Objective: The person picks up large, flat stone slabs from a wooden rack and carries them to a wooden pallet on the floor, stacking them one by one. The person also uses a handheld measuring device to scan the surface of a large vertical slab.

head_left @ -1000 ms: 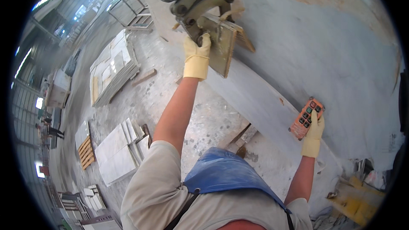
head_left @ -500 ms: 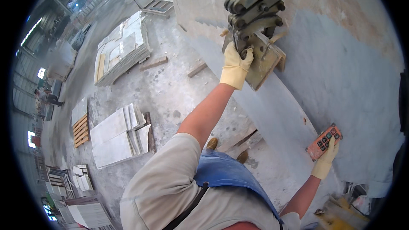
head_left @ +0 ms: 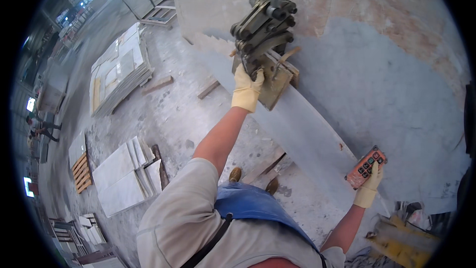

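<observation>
My left hand (head_left: pixel 249 88), in a pale yellow glove, is closed on the lower part of a metal slab clamp (head_left: pixel 263 32) with stacked scissor links. The clamp hangs from a curved shackle, and its plate jaws (head_left: pixel 274 84) with wooden pieces straddle the top edge of a grey stone slab (head_left: pixel 307 124). My right hand (head_left: pixel 369 186), gloved too, grips an orange remote control (head_left: pixel 366 167) with several dark buttons, its thumb lying over the button face. The remote is in front of the large slab surface (head_left: pixel 396 104).
Flat stone pieces lie stacked on the floor at left, a tall stack (head_left: pixel 121 67) farther off and a lower one (head_left: pixel 124 173) nearer. Wooden blocks (head_left: pixel 208 89) and a metal frame (head_left: pixel 151 2) stand beyond. Yellow material (head_left: pixel 401 243) lies at lower right. A person (head_left: pixel 45 128) is far left.
The view has shifted, so the clamp and my left hand appear farther left and lower. Both hands keep their hold on the clamp and the remote.
</observation>
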A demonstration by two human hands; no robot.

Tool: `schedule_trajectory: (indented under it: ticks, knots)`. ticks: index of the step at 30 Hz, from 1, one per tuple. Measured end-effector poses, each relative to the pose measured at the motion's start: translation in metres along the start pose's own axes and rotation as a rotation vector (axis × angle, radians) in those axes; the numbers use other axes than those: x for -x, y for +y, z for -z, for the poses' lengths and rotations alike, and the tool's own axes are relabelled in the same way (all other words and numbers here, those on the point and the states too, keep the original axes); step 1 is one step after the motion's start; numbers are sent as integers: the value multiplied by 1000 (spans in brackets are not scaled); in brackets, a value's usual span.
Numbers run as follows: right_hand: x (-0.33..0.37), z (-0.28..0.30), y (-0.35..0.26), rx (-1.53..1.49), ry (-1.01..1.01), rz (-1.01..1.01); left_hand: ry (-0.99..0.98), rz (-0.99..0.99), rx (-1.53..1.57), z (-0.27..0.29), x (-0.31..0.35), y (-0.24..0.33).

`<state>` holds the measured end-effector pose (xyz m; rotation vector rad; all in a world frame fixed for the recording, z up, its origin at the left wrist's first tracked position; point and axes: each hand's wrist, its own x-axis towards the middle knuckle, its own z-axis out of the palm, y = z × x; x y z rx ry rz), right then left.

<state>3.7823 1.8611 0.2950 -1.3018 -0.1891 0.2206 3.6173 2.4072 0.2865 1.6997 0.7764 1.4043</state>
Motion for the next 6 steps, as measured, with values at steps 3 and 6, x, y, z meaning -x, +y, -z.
schedule_trajectory:
  ticks: [3, 6]
  knots:
    - [-2, -3, -1, -33, -33, -12, -20, 51, -31, 2, -2, -30]
    - [-4, 6, 2, -35, -40, -23, -63, -31, -125, 2, -4, -72]
